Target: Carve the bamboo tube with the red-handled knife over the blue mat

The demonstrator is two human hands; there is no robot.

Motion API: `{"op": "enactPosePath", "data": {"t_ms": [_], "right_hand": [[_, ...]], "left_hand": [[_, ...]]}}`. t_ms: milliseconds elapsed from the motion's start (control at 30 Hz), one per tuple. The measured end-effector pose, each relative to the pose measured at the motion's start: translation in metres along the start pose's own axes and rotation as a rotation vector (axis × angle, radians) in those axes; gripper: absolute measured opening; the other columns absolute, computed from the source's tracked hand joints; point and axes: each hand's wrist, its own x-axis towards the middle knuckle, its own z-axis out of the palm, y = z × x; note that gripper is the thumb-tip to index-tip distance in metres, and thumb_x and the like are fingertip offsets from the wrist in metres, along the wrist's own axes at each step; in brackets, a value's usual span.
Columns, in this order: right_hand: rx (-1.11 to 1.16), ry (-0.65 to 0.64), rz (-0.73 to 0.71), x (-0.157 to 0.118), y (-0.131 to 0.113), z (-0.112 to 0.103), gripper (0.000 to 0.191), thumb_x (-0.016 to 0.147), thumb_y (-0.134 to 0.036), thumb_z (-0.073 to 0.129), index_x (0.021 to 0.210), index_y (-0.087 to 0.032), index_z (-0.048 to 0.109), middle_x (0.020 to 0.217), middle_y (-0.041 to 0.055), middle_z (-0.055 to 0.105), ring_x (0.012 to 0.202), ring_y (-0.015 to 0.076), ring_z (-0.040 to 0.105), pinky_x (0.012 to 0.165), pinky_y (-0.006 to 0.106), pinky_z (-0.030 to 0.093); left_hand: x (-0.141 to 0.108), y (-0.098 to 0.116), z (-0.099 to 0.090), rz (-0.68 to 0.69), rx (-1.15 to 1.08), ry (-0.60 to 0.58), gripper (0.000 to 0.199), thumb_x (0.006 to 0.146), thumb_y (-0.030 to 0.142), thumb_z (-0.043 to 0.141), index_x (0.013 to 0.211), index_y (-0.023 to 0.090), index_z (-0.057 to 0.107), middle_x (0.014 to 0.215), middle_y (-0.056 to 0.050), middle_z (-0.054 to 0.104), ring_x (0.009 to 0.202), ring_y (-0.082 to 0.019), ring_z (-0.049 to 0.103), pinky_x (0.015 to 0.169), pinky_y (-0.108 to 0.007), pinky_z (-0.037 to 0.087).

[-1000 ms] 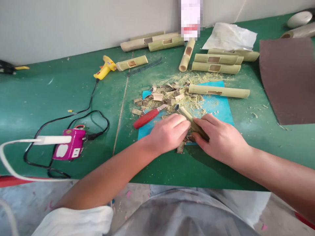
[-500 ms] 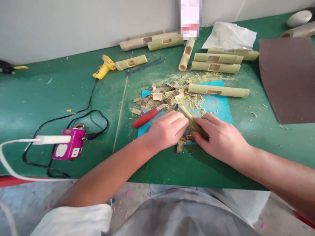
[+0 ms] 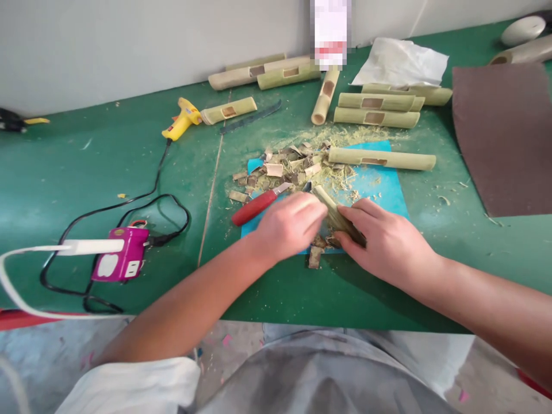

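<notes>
My right hand [image 3: 382, 238] is wrapped round a short bamboo tube [image 3: 328, 198], which slants away from me over a blue sheet [image 3: 390, 195]. Against the tube's left side, my left hand [image 3: 295, 224] is closed, knuckles up; whatever its fingers hold is hidden. A small dark tip [image 3: 307, 187] shows just beyond the left fingers, and I cannot tell what it belongs to. Beside that hand lies a red-handled knife [image 3: 256, 207], blade pointing right. Bamboo chips and shavings [image 3: 276, 168] are heaped beyond both hands.
A longer notched bamboo tube [image 3: 401, 159] lies behind the right hand. Several more notched tubes [image 3: 375, 118] rest at the back. On the left are a yellow glue gun [image 3: 183, 119] and a purple power socket [image 3: 112, 267] with cords. A brown sheet [image 3: 502, 138] is at right.
My left hand has shifted very slightly left along the tube. The right hand keeps its grip, and the view has moved a touch.
</notes>
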Motion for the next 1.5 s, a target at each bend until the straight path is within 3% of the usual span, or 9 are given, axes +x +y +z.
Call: {"op": "enactPosePath", "data": {"t_ms": [300, 433, 567, 933, 1267, 1433, 1500], "right_hand": [[0.007, -0.025, 0.024, 0.0, 0.0, -0.001, 0.015, 0.088, -0.025, 0.055, 0.092, -0.016, 0.067, 0.095, 0.0084, 0.065, 0.07, 0.0163, 0.061, 0.057, 0.029, 0.043], [0.018, -0.042, 0.026, 0.0, 0.001, -0.001, 0.016, 0.089, -0.025, 0.054, 0.093, -0.016, 0.067, 0.095, 0.0081, 0.065, 0.071, 0.0163, 0.06, 0.057, 0.029, 0.042], [0.012, -0.024, 0.027, 0.0, 0.001, 0.0, 0.016, 0.089, -0.026, 0.055, 0.092, -0.016, 0.067, 0.096, 0.0086, 0.065, 0.07, 0.0163, 0.06, 0.056, 0.03, 0.042], [0.023, -0.03, 0.035, 0.0, 0.0, -0.002, 0.013, 0.087, -0.025, 0.058, 0.093, -0.017, 0.067, 0.095, 0.0071, 0.066, 0.069, 0.0156, 0.06, 0.058, 0.028, 0.043], [0.011, -0.025, 0.034, 0.0, 0.002, 0.0, 0.016, 0.089, -0.024, 0.054, 0.091, -0.016, 0.067, 0.096, 0.0082, 0.066, 0.068, 0.0154, 0.06, 0.055, 0.03, 0.041], [0.021, -0.022, 0.033, -0.001, 0.002, 0.001, 0.016, 0.088, -0.024, 0.054, 0.093, -0.016, 0.067, 0.095, 0.0078, 0.066, 0.068, 0.0155, 0.059, 0.055, 0.03, 0.04], [0.019, -0.018, 0.035, -0.001, 0.003, 0.002, 0.015, 0.088, -0.025, 0.055, 0.093, -0.016, 0.067, 0.096, 0.0078, 0.066, 0.068, 0.0152, 0.059, 0.055, 0.03, 0.04]], "left_hand": [[0.0, 0.002, 0.001, -0.007, -0.007, 0.009, 0.019, 0.097, 0.015, 0.049, 0.084, 0.015, 0.063, 0.082, -0.007, 0.067, 0.079, -0.016, 0.063, 0.075, -0.028, 0.052], [0.0, 0.0, 0.001, 0.029, -0.022, -0.051, 0.02, 0.098, 0.018, 0.047, 0.085, 0.016, 0.063, 0.084, -0.006, 0.068, 0.08, -0.016, 0.064, 0.074, -0.027, 0.052], [0.001, -0.01, 0.001, -0.061, 0.05, 0.052, 0.022, 0.099, 0.018, 0.046, 0.084, 0.016, 0.063, 0.083, -0.006, 0.067, 0.079, -0.016, 0.063, 0.074, -0.028, 0.052], [0.0, -0.019, 0.0, -0.045, 0.083, 0.063, 0.02, 0.097, 0.016, 0.048, 0.085, 0.016, 0.065, 0.084, -0.006, 0.068, 0.078, -0.015, 0.063, 0.074, -0.028, 0.052], [0.002, -0.018, 0.006, -0.093, -0.015, 0.154, 0.018, 0.097, 0.018, 0.051, 0.085, 0.016, 0.065, 0.083, -0.004, 0.068, 0.079, -0.014, 0.064, 0.074, -0.026, 0.053], [0.002, -0.017, 0.006, -0.042, -0.063, 0.057, 0.018, 0.098, 0.019, 0.05, 0.088, 0.016, 0.065, 0.081, -0.005, 0.067, 0.077, -0.014, 0.062, 0.074, -0.028, 0.052], [0.003, -0.017, 0.005, -0.059, -0.049, 0.068, 0.019, 0.098, 0.019, 0.05, 0.086, 0.016, 0.065, 0.082, -0.005, 0.066, 0.078, -0.015, 0.062, 0.074, -0.028, 0.052]]}}
